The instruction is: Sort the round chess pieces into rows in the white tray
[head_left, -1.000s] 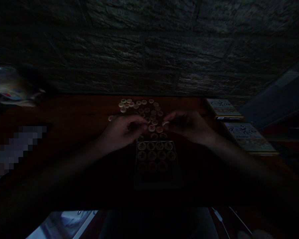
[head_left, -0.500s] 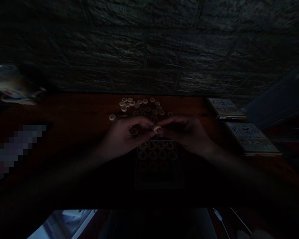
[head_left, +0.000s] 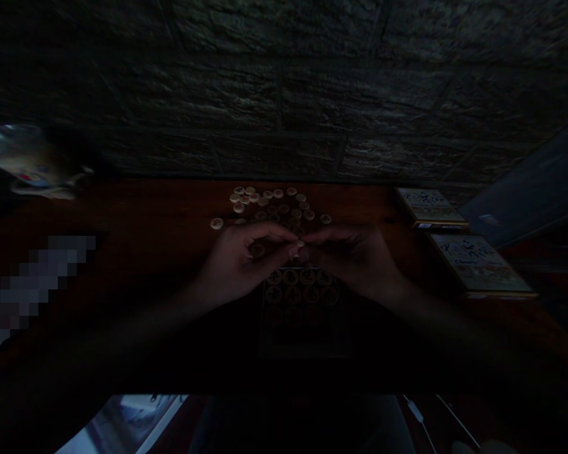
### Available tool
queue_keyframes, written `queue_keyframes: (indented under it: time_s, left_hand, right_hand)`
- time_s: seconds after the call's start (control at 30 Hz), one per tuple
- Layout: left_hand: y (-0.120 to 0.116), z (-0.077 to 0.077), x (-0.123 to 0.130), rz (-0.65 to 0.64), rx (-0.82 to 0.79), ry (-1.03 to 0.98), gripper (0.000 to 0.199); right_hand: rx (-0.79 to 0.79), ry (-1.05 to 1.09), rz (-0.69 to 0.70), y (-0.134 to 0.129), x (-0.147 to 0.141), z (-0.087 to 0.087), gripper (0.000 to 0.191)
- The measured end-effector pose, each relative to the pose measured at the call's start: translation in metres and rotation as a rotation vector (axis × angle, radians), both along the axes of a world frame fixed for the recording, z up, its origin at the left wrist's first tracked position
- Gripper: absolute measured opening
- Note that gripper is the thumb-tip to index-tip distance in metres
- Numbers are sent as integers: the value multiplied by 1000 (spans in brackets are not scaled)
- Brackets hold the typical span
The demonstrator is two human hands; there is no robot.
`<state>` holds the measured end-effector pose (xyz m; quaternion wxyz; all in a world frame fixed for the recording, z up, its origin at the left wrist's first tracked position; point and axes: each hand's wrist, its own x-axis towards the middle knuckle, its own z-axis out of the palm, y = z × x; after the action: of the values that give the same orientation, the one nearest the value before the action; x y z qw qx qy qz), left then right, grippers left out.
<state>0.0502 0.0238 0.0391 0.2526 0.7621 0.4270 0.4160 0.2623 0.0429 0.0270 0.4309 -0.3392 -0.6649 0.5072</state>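
Thumb and fingertips of my left hand (head_left: 246, 258) and my right hand (head_left: 355, 258) meet over the table, pinching one round xiangqi piece (head_left: 300, 244) between them. The piece is seen nearly edge-on and partly covered by the fingertips. Just below the hands lies a dark box (head_left: 303, 350) with rows of xiangqi pieces (head_left: 292, 294) set in it, marked with characters; its near part is very dark. Beyond the fingers several loose pieces (head_left: 262, 202) are scattered, some with red marks. Another piece (head_left: 257, 251) shows through the gap of my left hand.
Two flat printed boxes (head_left: 478, 261) lie on the wooden table (head_left: 151, 214) at the right. A jar-like container (head_left: 38, 164) stands at the far left. The brick wall (head_left: 274, 94) rises behind the table. A blurred-out flat object (head_left: 33, 290) is on the left.
The held piece has been turned between the fingertips, from showing part of its face to nearly edge-on. Both hands stay in about the same place; the view has shifted slightly.
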Motion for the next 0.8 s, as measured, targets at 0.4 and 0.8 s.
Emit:
queue_keyframes:
  time_s: [0.4,0.8]
  left_hand:
    - [-1,2,4,-24,-62,-136,16]
    - [-4,-4,3,-32,-56,-135,15]
  right_hand:
    - [-95,83,32,0,-2,6,23]
    - [17,42,-13,-1,-1,2,22]
